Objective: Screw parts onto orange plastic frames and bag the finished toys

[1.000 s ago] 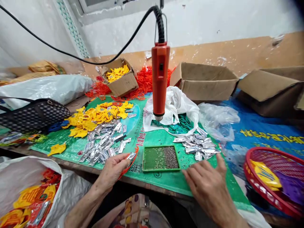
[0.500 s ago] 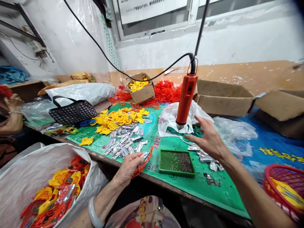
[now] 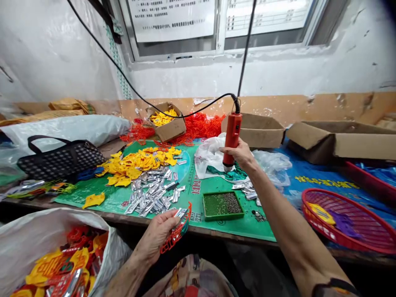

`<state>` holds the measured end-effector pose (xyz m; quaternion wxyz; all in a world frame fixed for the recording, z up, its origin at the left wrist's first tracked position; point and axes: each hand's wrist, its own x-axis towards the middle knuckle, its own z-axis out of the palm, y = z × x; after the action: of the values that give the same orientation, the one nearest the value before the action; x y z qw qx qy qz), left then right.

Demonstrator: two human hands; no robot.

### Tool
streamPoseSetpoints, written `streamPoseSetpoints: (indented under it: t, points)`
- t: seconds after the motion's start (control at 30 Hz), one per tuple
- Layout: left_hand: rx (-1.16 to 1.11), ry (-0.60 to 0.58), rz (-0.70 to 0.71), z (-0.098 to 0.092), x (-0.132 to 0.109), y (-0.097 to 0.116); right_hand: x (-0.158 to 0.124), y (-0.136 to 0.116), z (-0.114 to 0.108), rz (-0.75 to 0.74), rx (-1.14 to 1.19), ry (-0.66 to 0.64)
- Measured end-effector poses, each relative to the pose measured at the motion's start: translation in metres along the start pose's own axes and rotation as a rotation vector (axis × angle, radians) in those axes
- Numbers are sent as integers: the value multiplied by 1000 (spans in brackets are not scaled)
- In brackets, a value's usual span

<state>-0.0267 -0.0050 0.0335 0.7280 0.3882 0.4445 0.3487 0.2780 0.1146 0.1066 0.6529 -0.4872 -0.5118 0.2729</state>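
My left hand [image 3: 159,233] pinches a red plastic piece [image 3: 175,238] with a silvery metal strip on it, at the table's front edge. Higher up, my right hand [image 3: 240,153] is wrapped round the lower part of a red electric screwdriver [image 3: 232,131], which hangs upright from a black cable. Its tip points down over green pieces [image 3: 236,174] on a white bag. Below it lies a green tray [image 3: 213,217] with small screws heaped on its right side. Loose metal strips [image 3: 154,196] and a pile of yellow pieces [image 3: 139,163] lie left of the tray.
An open white sack [image 3: 119,247] of red and yellow pieces stands front left. A checked bag [image 3: 62,159] lies behind it. Cardboard boxes [image 3: 258,134] line the wall, and a red basket [image 3: 368,222] sits at the right. A small box [image 3: 170,128] holds yellow pieces.
My right hand has moved from open beside the screwdriver to a grip round it. The view has turned right, and the person's arm at the far left is out of sight.
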Motion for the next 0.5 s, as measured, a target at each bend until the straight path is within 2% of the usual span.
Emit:
streamPoseSetpoints:
  t: [0.23, 0.33, 0.5]
  points:
    - [55, 22, -55, 1, 23, 3, -45, -3, 27, 126, 73, -66]
    - [70, 0, -46, 6, 34, 7, -64, 5, 40, 145, 107, -24]
    - [76, 46, -25, 6, 45, 7, -77, 24, 54, 128, 106, 62]
